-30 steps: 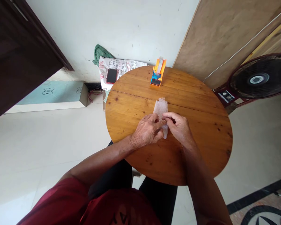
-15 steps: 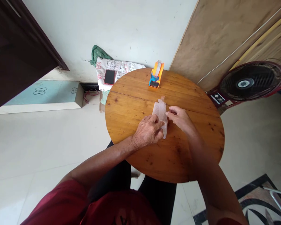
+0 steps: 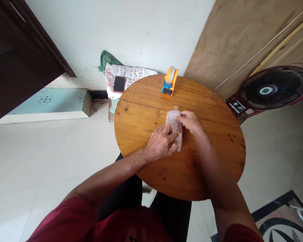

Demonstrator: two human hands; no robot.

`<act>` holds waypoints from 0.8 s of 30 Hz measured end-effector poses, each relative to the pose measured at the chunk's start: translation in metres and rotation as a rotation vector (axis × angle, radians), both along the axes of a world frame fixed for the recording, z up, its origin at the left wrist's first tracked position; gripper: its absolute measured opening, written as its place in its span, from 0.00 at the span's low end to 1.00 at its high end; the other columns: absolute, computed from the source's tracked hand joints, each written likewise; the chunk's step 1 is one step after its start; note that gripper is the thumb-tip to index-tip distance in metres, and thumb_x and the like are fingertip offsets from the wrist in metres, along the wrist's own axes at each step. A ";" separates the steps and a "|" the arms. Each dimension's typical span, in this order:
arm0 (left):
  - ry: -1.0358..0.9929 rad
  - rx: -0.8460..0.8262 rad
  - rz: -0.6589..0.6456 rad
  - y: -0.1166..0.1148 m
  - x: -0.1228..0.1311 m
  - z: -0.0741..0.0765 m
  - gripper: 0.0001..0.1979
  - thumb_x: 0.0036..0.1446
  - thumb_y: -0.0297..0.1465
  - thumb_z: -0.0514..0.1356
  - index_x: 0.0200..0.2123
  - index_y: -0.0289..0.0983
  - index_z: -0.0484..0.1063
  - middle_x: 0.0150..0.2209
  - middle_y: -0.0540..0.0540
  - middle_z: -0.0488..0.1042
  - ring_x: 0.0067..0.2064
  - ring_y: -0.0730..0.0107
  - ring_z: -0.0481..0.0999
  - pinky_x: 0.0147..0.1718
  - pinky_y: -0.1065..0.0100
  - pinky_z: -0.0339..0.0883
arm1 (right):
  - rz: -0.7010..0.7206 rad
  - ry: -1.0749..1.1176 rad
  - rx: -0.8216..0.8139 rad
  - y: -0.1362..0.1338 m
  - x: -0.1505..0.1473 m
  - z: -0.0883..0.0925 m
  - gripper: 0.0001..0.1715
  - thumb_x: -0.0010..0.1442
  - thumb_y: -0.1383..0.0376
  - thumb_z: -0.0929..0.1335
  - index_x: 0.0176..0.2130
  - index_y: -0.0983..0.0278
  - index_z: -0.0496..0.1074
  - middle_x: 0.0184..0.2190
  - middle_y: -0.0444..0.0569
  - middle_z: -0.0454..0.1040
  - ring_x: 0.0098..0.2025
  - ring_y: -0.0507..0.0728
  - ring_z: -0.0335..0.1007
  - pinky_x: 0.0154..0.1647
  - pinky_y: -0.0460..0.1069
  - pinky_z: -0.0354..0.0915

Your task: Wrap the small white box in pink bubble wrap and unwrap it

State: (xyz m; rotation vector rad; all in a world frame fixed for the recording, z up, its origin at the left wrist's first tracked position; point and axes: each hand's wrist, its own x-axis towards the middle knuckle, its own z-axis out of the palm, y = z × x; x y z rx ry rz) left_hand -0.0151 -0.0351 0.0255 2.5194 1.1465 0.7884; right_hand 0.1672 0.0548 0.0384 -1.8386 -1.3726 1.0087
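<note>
Head view: bubble wrap (image 3: 175,126) lies on the table (image 3: 212,104); the left hand (image 3: 162,141) presses its lower part; the right hand (image 3: 190,121) has shifted onto its upper edge, so both touch it; I cannot tell whether either pinches.

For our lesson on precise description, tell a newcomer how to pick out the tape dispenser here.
Start with the round wooden table in front of the person. Look past the bubble wrap to the far edge, where the tape dispenser stands. Its bright orange-and-blue body sets it apart from the pale wrap and the dark-screened, red-edged smartphone off to its left.
</note>
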 end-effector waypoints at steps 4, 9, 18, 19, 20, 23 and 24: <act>-0.009 0.021 0.008 0.000 0.000 -0.002 0.15 0.61 0.33 0.58 0.49 0.38 0.79 0.40 0.41 0.70 0.42 0.59 0.70 0.44 0.57 0.68 | 0.018 0.070 -0.017 0.000 -0.001 -0.002 0.18 0.41 0.57 0.78 0.29 0.64 0.74 0.18 0.39 0.68 0.20 0.49 0.58 0.20 0.46 0.54; -0.038 0.068 0.022 0.000 0.000 -0.005 0.15 0.59 0.33 0.59 0.46 0.38 0.80 0.42 0.40 0.71 0.43 0.57 0.69 0.44 0.56 0.67 | 0.049 0.089 0.027 0.001 -0.001 -0.010 0.14 0.40 0.58 0.75 0.24 0.63 0.72 0.20 0.39 0.69 0.23 0.50 0.58 0.24 0.47 0.54; -0.064 0.138 0.017 -0.002 -0.001 -0.004 0.15 0.57 0.31 0.59 0.45 0.37 0.80 0.55 0.39 0.73 0.45 0.57 0.73 0.45 0.55 0.69 | 0.045 0.071 0.230 0.001 -0.001 -0.020 0.10 0.44 0.59 0.72 0.23 0.62 0.70 0.20 0.38 0.64 0.25 0.50 0.55 0.26 0.48 0.51; -0.063 0.139 0.016 -0.002 -0.001 -0.004 0.14 0.57 0.30 0.59 0.45 0.37 0.79 0.56 0.39 0.74 0.46 0.56 0.74 0.45 0.55 0.69 | 0.044 0.074 0.246 0.000 -0.001 -0.020 0.10 0.44 0.59 0.72 0.23 0.62 0.70 0.20 0.37 0.63 0.25 0.50 0.54 0.27 0.48 0.51; -0.060 0.137 0.012 -0.002 -0.001 -0.004 0.14 0.57 0.30 0.59 0.46 0.37 0.79 0.56 0.39 0.74 0.47 0.56 0.74 0.45 0.55 0.70 | 0.043 0.084 0.261 0.000 -0.002 -0.020 0.10 0.44 0.59 0.71 0.23 0.62 0.70 0.20 0.38 0.63 0.25 0.50 0.54 0.27 0.48 0.51; -0.047 0.114 -0.013 -0.001 -0.001 -0.003 0.15 0.58 0.30 0.58 0.47 0.36 0.78 0.53 0.40 0.77 0.47 0.56 0.75 0.46 0.56 0.71 | 0.037 0.147 0.290 -0.003 -0.005 -0.017 0.10 0.43 0.59 0.72 0.23 0.62 0.70 0.20 0.38 0.64 0.26 0.50 0.55 0.28 0.48 0.52; -0.041 0.101 -0.021 -0.001 -0.001 -0.003 0.15 0.59 0.30 0.58 0.47 0.36 0.78 0.52 0.41 0.79 0.46 0.56 0.75 0.46 0.56 0.71 | 0.031 0.180 0.288 -0.004 -0.007 -0.016 0.10 0.43 0.58 0.72 0.23 0.62 0.70 0.20 0.38 0.64 0.26 0.50 0.56 0.28 0.48 0.52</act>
